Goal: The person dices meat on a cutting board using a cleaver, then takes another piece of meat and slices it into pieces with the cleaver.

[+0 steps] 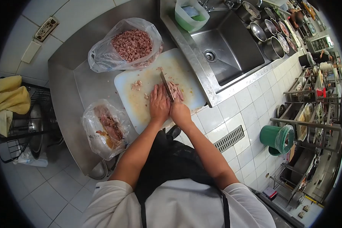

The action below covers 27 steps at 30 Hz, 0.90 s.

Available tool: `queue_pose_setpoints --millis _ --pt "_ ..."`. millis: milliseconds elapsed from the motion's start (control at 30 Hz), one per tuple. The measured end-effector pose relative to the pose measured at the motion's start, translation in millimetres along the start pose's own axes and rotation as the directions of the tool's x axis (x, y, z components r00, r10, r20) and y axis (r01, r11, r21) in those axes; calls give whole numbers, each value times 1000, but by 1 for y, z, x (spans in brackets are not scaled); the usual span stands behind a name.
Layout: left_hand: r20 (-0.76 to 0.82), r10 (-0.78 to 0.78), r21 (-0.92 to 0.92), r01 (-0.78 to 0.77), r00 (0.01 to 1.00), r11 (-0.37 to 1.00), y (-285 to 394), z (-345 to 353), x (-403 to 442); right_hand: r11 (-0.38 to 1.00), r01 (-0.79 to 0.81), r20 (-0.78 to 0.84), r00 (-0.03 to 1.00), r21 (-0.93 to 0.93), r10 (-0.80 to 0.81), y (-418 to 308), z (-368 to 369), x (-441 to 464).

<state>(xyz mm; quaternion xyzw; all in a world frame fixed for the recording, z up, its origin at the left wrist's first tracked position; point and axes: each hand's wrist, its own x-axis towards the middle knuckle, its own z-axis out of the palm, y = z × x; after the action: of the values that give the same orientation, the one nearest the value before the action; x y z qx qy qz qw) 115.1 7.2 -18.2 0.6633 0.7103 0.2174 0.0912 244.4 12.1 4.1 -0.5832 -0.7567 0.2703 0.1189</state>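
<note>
My right hand [181, 113] is closed round the handle of a knife [165, 84], whose dark blade points away from me across the white cutting board [129, 89]. Against the blade's right side lie cut strips of pinkish meat [174, 91]. Just left of the blade, my left hand [159, 104] rests with fingers stretched forward and close together; whatever lies beneath them is hidden. Small meat bits [137, 85] are scattered on the board's left half.
Diced meat [132, 45] fills a clear plastic bag [100, 59] behind the board. Another bag [93, 142], holding a larger meat piece [111, 127], lies at the left. Right are a sink [231, 49], a green-tinted container [190, 17] and several metal pots [273, 48]. A green bin [271, 137] stands farther right.
</note>
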Motion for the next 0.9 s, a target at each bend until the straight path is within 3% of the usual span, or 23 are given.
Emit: queue_pose_setpoints --millis 67,267,600,700,900 --pt "-13 4 10 -4 1000 1000 0 0 4 999 34 -28 999 4 -34 7 -3 -8" --pt "-15 -8 3 8 1000 1000 1 -1 0 997 -34 119 992 -75 43 23 -29 -73" --pt "-115 -29 -110 16 993 994 -2 -3 -4 984 94 240 969 -148 -56 29 -86 -80" --pt "-127 -33 -89 22 991 996 -4 -3 -5 984 84 234 971 -155 -46 18 -105 -86" --pt "-115 -14 -56 7 993 998 -3 5 -4 996 -7 45 999 -88 11 -10 -76 -65"
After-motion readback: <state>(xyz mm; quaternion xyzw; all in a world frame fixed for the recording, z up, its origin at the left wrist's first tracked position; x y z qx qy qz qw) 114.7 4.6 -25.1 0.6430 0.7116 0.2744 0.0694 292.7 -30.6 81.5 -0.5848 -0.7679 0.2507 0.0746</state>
